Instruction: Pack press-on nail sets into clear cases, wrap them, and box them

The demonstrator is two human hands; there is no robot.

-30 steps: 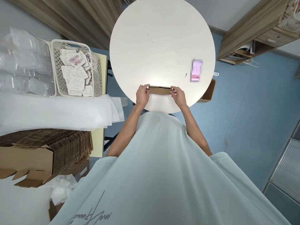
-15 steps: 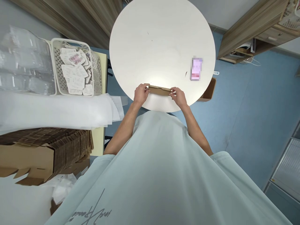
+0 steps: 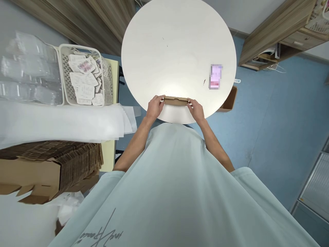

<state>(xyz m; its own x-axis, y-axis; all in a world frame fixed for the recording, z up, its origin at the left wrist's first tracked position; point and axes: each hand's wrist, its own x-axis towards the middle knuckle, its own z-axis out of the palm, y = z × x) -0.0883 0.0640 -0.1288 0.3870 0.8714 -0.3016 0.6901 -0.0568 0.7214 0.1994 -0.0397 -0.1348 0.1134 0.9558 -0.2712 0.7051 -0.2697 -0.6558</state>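
Cardboard box (image 3: 176, 102), brown: in head view, at near side of white round table (image 3: 177, 41). Left hand (image 3: 154, 107) pinches left end of box, right hand (image 3: 196, 110) pinches right end. Blurred pink item (image 3: 215, 76) lies on table, well apart from right hand.

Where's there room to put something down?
On the round table, the far half, beyond the pixelated pink item, is bare except for tiny marks. It's crowded at the near edge: the left hand and right hand hold the small cardboard box.
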